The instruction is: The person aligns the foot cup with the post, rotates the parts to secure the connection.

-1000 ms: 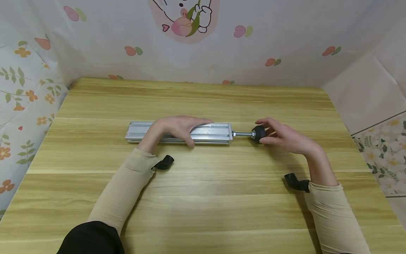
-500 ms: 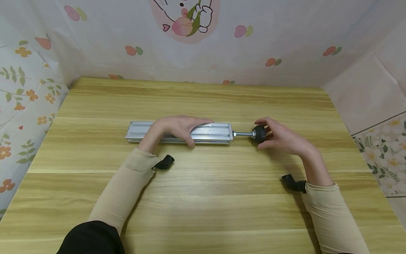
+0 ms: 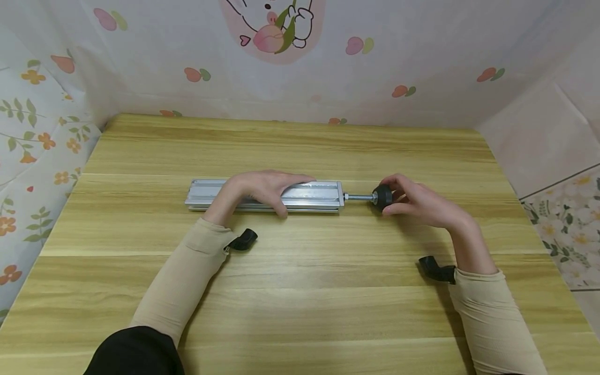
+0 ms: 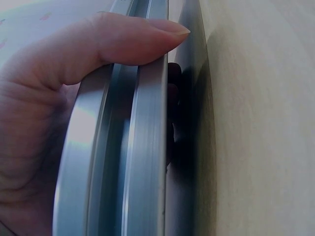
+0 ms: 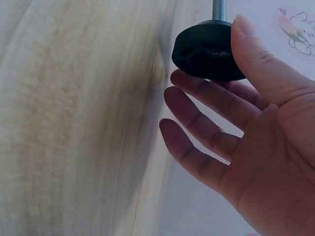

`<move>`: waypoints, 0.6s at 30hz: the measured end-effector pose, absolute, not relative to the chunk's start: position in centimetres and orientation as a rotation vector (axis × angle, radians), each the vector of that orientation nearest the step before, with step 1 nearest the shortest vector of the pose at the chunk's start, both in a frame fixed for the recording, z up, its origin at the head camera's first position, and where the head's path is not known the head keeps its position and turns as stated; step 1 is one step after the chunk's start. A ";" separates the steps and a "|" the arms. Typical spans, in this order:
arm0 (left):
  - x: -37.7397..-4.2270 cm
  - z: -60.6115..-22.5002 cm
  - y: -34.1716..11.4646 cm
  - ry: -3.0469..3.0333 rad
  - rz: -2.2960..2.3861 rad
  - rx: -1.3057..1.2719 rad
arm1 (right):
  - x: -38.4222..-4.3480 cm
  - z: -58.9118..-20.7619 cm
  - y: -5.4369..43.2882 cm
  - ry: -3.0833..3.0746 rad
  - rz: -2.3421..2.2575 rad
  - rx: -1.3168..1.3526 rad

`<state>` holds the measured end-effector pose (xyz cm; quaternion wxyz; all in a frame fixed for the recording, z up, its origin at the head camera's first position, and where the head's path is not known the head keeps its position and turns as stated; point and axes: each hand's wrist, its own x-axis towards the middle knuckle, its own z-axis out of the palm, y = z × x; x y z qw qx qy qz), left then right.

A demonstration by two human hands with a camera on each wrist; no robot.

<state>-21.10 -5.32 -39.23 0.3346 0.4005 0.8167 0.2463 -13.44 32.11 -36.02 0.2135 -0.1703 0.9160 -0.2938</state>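
Observation:
A silver aluminium profile (image 3: 313,192) lies crosswise on the wooden table. My left hand (image 3: 262,186) grips it from above near its middle, thumb over the near edge; in the left wrist view the thumb (image 4: 133,42) crosses the grooved side. From the profile's right end a threaded rod (image 3: 358,197) with a nut (image 3: 347,197) sticks out. It carries a round black levelling foot (image 3: 384,196). My right hand (image 3: 424,204) pinches the foot by its rim. In the right wrist view the thumb (image 5: 248,46) presses one side, and the other fingers are spread below the hollow underside.
The light wooden table (image 3: 300,291) stretches around the profile on all sides. Behind it hangs a white patterned cloth (image 3: 300,88), with floral cloth (image 3: 42,172) at the left. A black wrist mount (image 3: 436,269) juts from the right sleeve, another mount (image 3: 244,240) from the left.
My right hand shifted slightly left, then back right, its fingers and thumb changing place on the foot's rim. My left hand and the profile stayed still.

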 end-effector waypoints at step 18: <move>-21.0 -39.0 -5.3 2.131 0.631 1.047 | -13.6 -35.6 32.1 2.506 -0.855 -0.424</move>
